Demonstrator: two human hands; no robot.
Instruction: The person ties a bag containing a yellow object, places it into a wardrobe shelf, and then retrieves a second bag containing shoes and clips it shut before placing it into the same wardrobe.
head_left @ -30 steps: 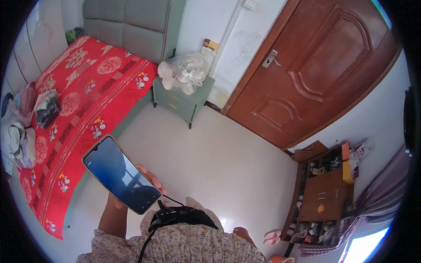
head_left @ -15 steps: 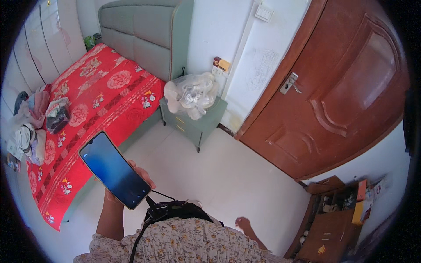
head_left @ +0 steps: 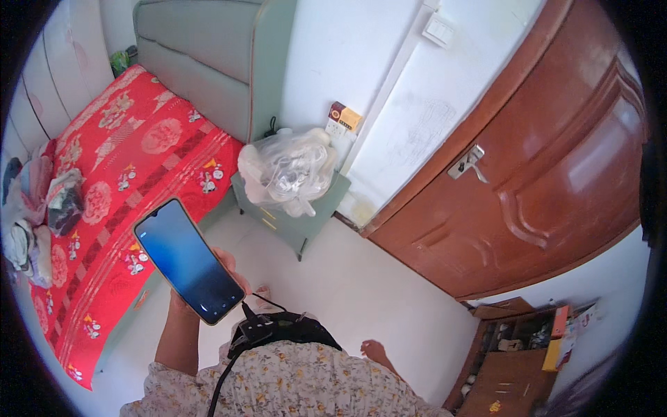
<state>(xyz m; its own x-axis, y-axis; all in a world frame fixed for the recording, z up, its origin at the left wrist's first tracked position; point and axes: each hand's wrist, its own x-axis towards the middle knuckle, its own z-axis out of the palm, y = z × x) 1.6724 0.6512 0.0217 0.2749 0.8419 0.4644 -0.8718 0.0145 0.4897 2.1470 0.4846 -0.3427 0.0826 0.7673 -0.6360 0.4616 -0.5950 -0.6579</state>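
Observation:
A smartphone [head_left: 189, 260] with a lit blue screen lies tilted in my left hand [head_left: 233, 267]. Thumb and fingers wrap its edges; most of the palm is behind it. A black cable [head_left: 226, 379] runs up my front to a black waist strap [head_left: 292, 333], close to the phone's lower end. Low at my right side hangs my right hand [head_left: 373, 349], small in view, its fingers loosely bent and slightly apart. Nothing shows in it.
On the left is a bed with a red patterned sheet [head_left: 132, 181] and piled clothes [head_left: 35, 215]. A green nightstand [head_left: 295, 229] carries a bulging clear plastic bag [head_left: 292, 167]. A brown door [head_left: 528, 187] stands closed at right, with a brown cabinet [head_left: 507, 382] below it.
My view has shifted, so the bed and nightstand sit further left and the door handle lower. The phone stays in my left hand, and a foot now shows beside the strap.

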